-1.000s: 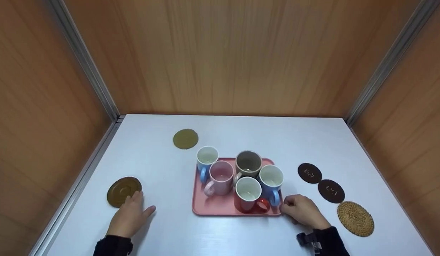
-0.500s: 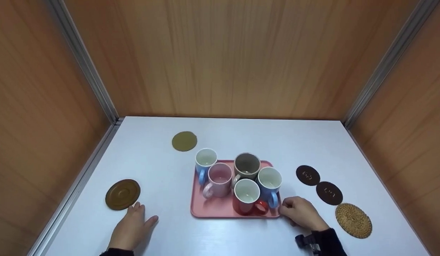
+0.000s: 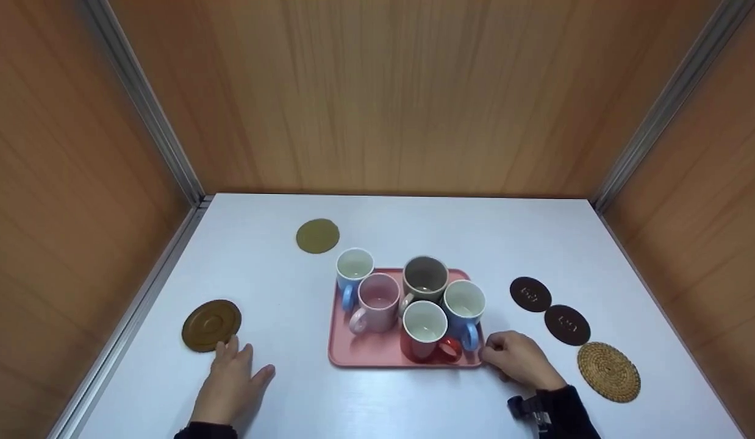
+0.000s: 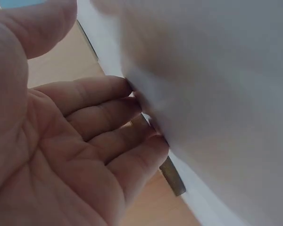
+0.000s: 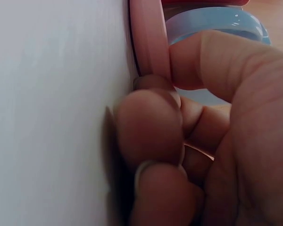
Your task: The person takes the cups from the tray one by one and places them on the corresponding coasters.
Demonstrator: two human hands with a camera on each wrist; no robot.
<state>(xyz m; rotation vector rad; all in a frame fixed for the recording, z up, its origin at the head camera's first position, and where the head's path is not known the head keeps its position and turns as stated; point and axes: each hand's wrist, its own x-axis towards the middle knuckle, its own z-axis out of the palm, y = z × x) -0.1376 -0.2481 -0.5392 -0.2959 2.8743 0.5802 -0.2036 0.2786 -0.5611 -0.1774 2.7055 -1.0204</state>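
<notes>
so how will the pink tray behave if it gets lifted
The tray probably feels heavy, as five mugs stand on it. It looks stiff, lying flat with straight edges. Tilting might make the mugs knock together, since they're crowded close.

Round the white tabletop [image 3: 280, 396] here, reading from its middle, an olive disc [image 3: 318, 236] lies flat toward eleven o'clock. Over at three, I see two dark coasters [image 3: 567, 325] with pale marks, edge to edge; a woven mat [image 3: 608, 372] sits just beside them at four. The wood-grain wall [image 3: 390, 103] stands at twelve, metal posts [image 3: 149, 103] at ten and two.
</notes>
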